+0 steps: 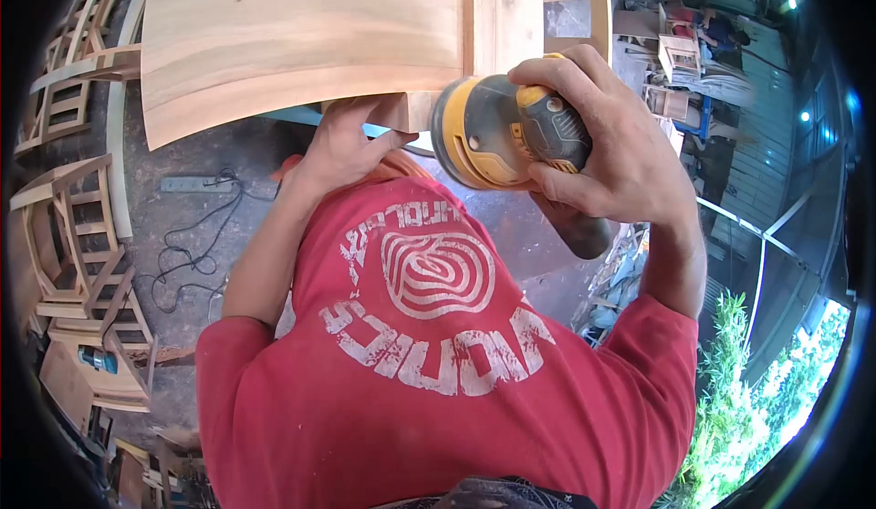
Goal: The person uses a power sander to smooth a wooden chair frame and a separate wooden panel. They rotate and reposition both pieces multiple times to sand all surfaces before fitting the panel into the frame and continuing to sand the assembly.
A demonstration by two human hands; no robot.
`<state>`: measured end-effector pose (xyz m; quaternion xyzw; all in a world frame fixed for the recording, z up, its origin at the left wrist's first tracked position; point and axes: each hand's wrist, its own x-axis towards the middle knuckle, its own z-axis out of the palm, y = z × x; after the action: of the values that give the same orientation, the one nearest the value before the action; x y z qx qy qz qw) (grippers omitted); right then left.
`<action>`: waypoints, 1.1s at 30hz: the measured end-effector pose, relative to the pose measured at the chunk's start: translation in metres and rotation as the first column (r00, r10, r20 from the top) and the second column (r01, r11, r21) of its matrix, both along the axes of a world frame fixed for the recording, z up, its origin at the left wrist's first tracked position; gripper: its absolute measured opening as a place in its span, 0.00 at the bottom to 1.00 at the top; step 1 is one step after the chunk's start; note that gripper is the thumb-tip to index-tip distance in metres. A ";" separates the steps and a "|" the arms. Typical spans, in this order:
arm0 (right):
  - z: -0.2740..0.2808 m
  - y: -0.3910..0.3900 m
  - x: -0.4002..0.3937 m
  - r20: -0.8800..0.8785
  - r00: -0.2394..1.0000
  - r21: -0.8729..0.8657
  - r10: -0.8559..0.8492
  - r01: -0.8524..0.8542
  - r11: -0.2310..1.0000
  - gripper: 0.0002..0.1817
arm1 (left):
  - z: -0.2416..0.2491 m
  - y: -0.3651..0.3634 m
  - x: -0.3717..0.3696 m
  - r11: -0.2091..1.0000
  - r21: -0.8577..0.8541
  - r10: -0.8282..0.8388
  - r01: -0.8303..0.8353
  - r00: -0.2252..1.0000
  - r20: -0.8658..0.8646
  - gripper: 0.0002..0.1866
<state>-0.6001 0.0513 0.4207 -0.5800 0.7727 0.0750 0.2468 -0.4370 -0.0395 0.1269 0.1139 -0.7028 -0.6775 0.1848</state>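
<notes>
My right hand point(613, 135) is wrapped round a yellow and black orbital sander point(511, 135), tilted so its round pad faces left. That pad sits right at the end of a short wooden block point(419, 110) under the near edge of a pale wooden panel point(310, 25). Closed on this block from the left is my left hand point(345, 139), with its thumb below and its fingers partly hidden beneath the panel. The panel has a slightly curved front edge and a raised strip on its right side.
Wooden chair frames point(78, 226) stack up on the left. A power strip point(196, 184) and a dark cord point(187, 253) lie on the concrete floor. Another person point(721, 30) is far off at the upper right, near more furniture. Green plants point(730, 399) grow at the lower right.
</notes>
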 end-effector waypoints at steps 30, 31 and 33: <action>-0.046 -0.008 -0.023 -0.092 0.993 -0.133 0.072 -0.084 0.988 0.36 | -0.027 0.004 0.021 0.952 -0.073 0.304 -0.299 0.949 0.082 0.32; -0.049 -0.016 -0.028 -0.087 0.995 -0.143 0.042 -0.054 0.988 0.36 | -0.028 0.002 0.025 0.948 -0.094 0.312 -0.305 0.947 0.075 0.32; -0.067 -0.040 -0.043 -0.089 0.992 -0.197 0.094 -0.111 0.974 0.36 | -0.034 -0.003 0.036 0.945 -0.067 0.325 -0.320 0.940 0.104 0.31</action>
<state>-0.6434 0.0117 0.3532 -0.6377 0.7545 0.0318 0.1517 -0.4011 -0.0424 0.0927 0.2613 -0.7005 -0.6129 0.2557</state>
